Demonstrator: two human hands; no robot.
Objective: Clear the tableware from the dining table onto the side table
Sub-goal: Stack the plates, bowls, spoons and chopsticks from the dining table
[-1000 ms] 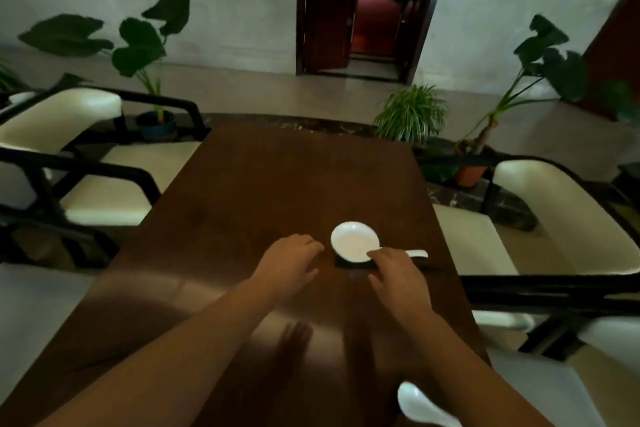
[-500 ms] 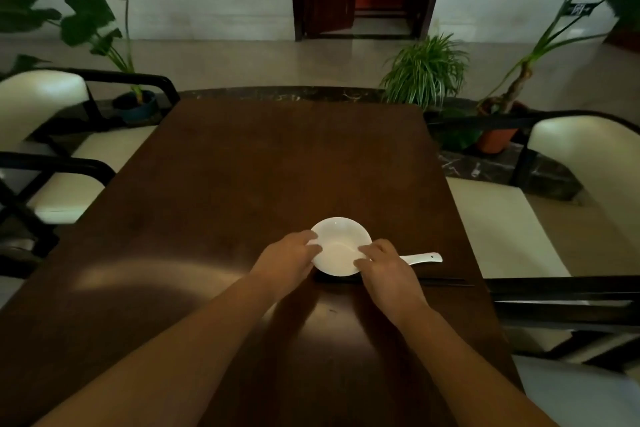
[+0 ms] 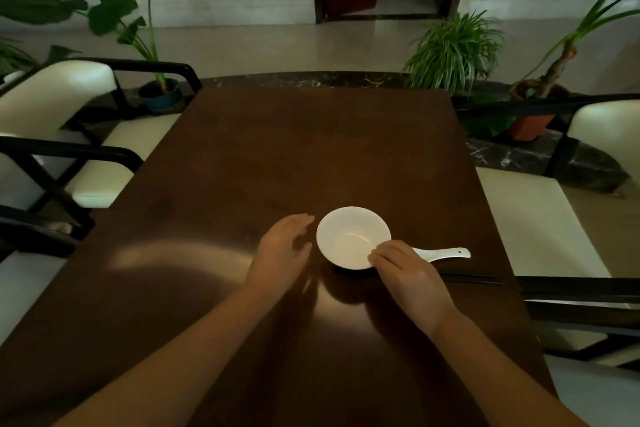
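One white bowl (image 3: 353,236) sits upright on the dark dining table (image 3: 277,156). The right hand (image 3: 412,277) pinches its near rim; the left hand (image 3: 284,250), fingers relaxed, is just left of the bowl, apart. One white spoon (image 3: 441,254) and black chopsticks (image 3: 471,278) lie right of the bowl.

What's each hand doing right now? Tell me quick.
Left hand: open, beside the white bowl, not touching it.
Right hand: fingers on the bowl's near rim; whether they grip it cannot be told.
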